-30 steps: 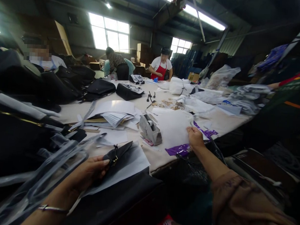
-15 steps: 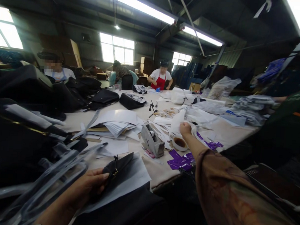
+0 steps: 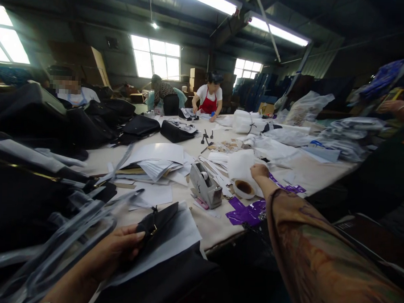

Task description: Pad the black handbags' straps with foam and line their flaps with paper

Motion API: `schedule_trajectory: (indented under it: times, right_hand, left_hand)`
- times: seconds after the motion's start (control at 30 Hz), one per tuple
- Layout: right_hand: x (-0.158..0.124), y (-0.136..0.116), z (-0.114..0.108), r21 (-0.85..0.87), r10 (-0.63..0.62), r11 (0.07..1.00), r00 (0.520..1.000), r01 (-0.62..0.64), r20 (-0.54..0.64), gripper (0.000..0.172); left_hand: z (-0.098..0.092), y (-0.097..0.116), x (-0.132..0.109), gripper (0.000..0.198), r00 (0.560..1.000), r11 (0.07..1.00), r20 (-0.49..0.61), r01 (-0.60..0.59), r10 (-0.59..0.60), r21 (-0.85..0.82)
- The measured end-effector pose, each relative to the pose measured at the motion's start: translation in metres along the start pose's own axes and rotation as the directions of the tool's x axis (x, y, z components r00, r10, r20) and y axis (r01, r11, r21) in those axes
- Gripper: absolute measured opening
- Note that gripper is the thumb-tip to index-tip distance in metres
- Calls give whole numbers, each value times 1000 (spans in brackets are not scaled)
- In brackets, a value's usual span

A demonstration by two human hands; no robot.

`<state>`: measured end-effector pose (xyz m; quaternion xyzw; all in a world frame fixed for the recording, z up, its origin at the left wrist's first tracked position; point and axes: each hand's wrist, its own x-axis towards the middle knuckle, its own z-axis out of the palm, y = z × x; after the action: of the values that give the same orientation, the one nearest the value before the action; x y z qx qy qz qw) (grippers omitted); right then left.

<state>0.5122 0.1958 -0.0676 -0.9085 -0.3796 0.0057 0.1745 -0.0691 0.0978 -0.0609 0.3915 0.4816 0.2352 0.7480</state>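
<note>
My left hand (image 3: 126, 244) is closed, thumb on top, on a black strap (image 3: 159, 219) with a small gold buckle. Beneath the strap lies a sheet of white paper (image 3: 181, 231), with black bag material (image 3: 183, 275) below it. Stretched out over the table, my right hand (image 3: 259, 170) is closed in a fist at the right edge of a white wrapping roll (image 3: 240, 164). Its fingertips are hidden from me. The roll's brown core (image 3: 243, 187) faces my way.
A grey tape dispenser (image 3: 205, 187) stands mid-table beside a pink cutter (image 3: 201, 202). Purple plastic (image 3: 244, 211) hangs at the near edge. White sheets (image 3: 155, 156) are stacked left of centre. Black bags (image 3: 99, 124) crowd the left. A co-worker in a red apron (image 3: 209, 105) stands opposite.
My right hand has moved slightly right along the white roll. My left hand keeps its hold on the strap. Opposite, the co-worker has bent lower; at right, another person's hand has come up.
</note>
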Motion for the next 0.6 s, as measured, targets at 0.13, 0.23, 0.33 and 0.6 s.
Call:
schedule_trajectory:
  times: [0.13,0.23,0.33,0.6]
  right_hand:
    - [7,0,7,-13,-6,1000,999,5,-43,29]
    - [7,-3,14,-6,-1,1000,997,0,-77,30]
    - [4,-5,17,7,9,1000,995,-8,-101,30]
    - [-10,-18,3,125,-111,985,990,121,-82,33]
  left_hand:
    - [2,0,1,34,1000,1000,-2,7,-7,4]
    - [3,1,2,34,1000,1000,-9,6,-6,24]
    - [4,2,2,32,1000,999,-9,5,-4,33]
    - [5,1,5,29,1000,999,-19,0,1,44]
